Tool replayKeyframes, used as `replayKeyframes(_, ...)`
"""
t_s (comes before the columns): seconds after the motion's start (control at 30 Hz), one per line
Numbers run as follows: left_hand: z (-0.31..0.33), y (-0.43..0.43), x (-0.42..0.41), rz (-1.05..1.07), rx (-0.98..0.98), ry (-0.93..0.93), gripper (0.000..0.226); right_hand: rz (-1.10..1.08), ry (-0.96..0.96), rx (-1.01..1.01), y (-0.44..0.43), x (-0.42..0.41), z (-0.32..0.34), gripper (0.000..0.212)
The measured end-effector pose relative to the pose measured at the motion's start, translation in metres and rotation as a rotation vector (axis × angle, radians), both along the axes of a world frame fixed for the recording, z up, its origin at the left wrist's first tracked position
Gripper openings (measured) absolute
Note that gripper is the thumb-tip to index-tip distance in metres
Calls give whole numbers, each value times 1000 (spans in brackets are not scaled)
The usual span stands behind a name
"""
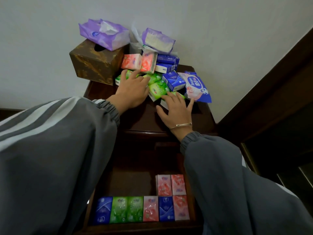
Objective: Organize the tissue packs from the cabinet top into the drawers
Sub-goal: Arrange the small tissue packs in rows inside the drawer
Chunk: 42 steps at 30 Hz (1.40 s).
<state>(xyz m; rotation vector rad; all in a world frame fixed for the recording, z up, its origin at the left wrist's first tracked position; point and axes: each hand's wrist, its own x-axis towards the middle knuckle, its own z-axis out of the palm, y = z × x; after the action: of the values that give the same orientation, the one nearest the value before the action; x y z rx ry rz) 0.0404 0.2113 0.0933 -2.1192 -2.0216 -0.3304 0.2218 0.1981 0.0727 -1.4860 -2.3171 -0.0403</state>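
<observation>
1. We see the dark wooden cabinet (149, 119) against a pale wall, its drawer (128, 182) pulled open below.
2. A brown tissue box (94, 65) sits at the top's back left, with a purple soft pack (105, 33) lying on it.
3. Our left hand (132, 92) lies flat, fingers spread, on the green tissue packs (156, 85) in the pile; it grips nothing.
4. Our right hand (176, 109) is likewise splayed open, fingertips touching a green pack and the wet-wipes packet (196, 87).
5. Pink packs (138, 62) and blue packs (169, 65) lie behind.
6. In the drawer, eight small packs (142, 209) stand in tidy rows along the front.
</observation>
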Motion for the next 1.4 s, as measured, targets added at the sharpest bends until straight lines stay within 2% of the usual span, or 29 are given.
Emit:
replayKeyframes(0.23, 1, -22, -14, -129, 66, -36, 34, -18, 60, 119, -3, 3, -1, 31)
replayKeyframes(0.37, 8, -31, -30, -166, 185, -42, 30, 3, 154, 146, -4, 4, 0, 40)
replayKeyframes(0.43, 12, -30, -34, -102, 203, -59, 38, 60, 136, 114, -3, 4, 1, 50)
replayKeyframes(0.5, 12, -28, -33, -13, 119, -79, 47, 112, 65, 85, -2, 4, 1, 55)
replayKeyframes(0.67, 2, -24, -24, 210, -168, 0, 53, 115, -54, 30, 0, 3, 1, 47)
replayKeyframes(0.83, 5, -30, -18, 254, 72, 15, 46, 100, 60, 44, -2, 2, -1, 40)
replayKeyframes(0.9, 7, -36, -16, 277, 78, 1, 42, 92, 86, 69, -2, 3, 0, 38)
replayKeyframes(0.97, 7, -42, -13, 304, 43, -101, 40, 86, 111, 84, -4, 3, 1, 35)
replayKeyframes(1.1, 16, -47, -7, 405, -101, -539, 52, 86, 161, 82, -4, 3, 2, 32)
replayKeyframes(1.23, 32, -48, -9, 497, -147, -684, 63, 80, 156, 73, -4, 4, 3, 30)
replayKeyframes(1.33, 43, -44, -2, 531, -28, -783, 66, 78, 168, 84, -4, 3, 2, 29)
replayKeyframes(1.4, 48, -40, 9, 494, 50, -779, 73, 71, 177, 96, -4, 3, 1, 28)
